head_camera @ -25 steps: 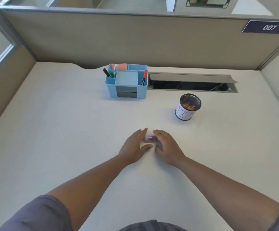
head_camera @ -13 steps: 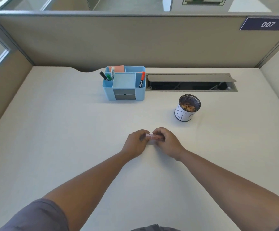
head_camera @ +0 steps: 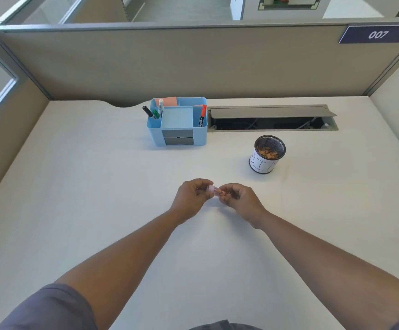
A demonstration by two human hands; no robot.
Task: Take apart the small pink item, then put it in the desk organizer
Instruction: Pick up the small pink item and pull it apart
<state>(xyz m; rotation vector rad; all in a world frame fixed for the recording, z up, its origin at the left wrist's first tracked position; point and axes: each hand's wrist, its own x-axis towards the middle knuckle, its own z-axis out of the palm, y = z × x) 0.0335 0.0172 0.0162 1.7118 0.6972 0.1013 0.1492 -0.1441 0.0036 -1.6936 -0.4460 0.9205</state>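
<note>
A small pink item is held between both hands just above the white desk, near its middle. My left hand pinches its paler pink left end, and my right hand grips its clearer right part. Most of the item is hidden by my fingers. The light blue desk organizer stands farther back, slightly left of my hands, with markers, pens and pink sticky notes in its compartments and two grey drawers in front.
A black mesh cup with a white label holds brownish bits at the right, behind my right hand. An open cable slot runs along the back of the desk. Beige partition walls surround the desk.
My hands closed on the pink item where it lay on the desk, lifted it slightly, and now hold it by its two ends. The view has shifted a little.
</note>
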